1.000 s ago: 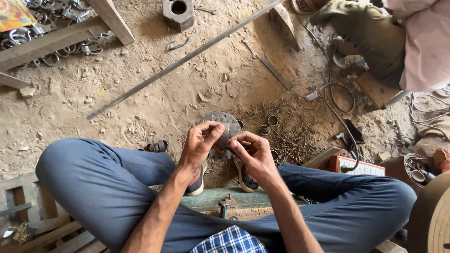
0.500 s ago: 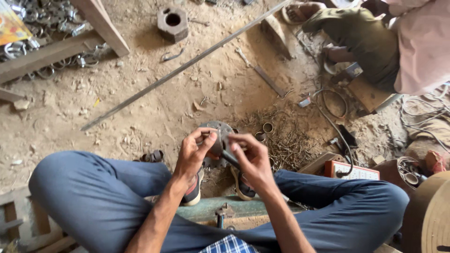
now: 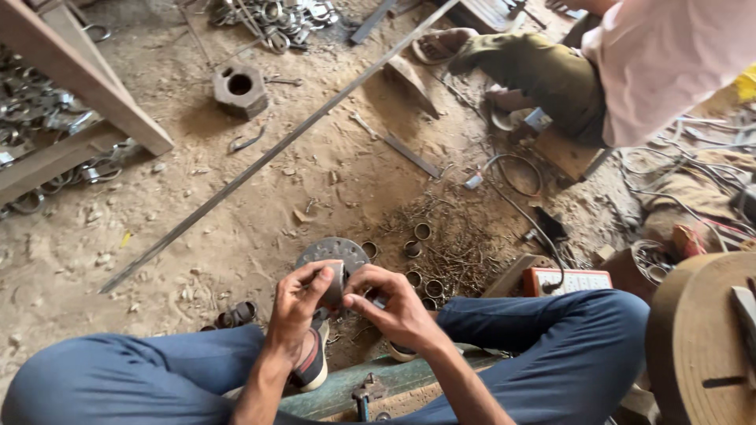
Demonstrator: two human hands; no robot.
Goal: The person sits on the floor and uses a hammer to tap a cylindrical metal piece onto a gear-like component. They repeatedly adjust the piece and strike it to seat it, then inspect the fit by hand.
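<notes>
I sit on a low bench with both knees apart in blue trousers. My left hand (image 3: 301,303) and my right hand (image 3: 390,305) meet in front of me, and both pinch a small short metal ring (image 3: 336,282) between their fingertips. Just beyond the hands a round grey perforated metal disc (image 3: 331,252) lies on the dirt floor. Several more short metal rings (image 3: 417,260) lie to the right of the disc among a heap of thin metal scraps (image 3: 465,244).
A long steel bar (image 3: 268,153) runs diagonally over the dirt. A heavy hexagonal metal block (image 3: 239,88) sits at the back. Another person (image 3: 630,71) crouches at the upper right. A wooden beam (image 3: 87,83) and metal loops (image 3: 47,118) are on the left, cables (image 3: 685,189) on the right.
The view has shifted so the floor slides down and the crouching person shows more. My hands have stayed together on the small ring, turning it slightly.
</notes>
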